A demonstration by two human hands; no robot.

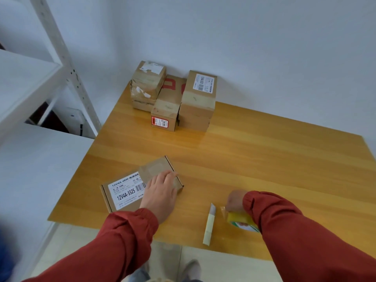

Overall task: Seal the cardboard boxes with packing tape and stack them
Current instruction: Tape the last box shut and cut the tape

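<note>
On the table [244, 149], left hand [160, 192] presses box [126, 192], fingers flat; right hand [236, 200] grips tape roll [240, 219].

One wide-angle view, worn on the head, looks forward and steeply down from over the near edge of the worktop [264, 159], facing the wall [244, 37] beyond its far edge. It sits close: the left hand [160, 192] and right hand [236, 200] reach in from the bottom, with the floor [203, 259] showing below.

Rust-red long sleeves [122, 237] end in gathered elastic cuffs [142, 215]; left hand [160, 190] and right hand [234, 200] are bare. Pale jeans [138, 275], grey shoes [191, 267].
</note>
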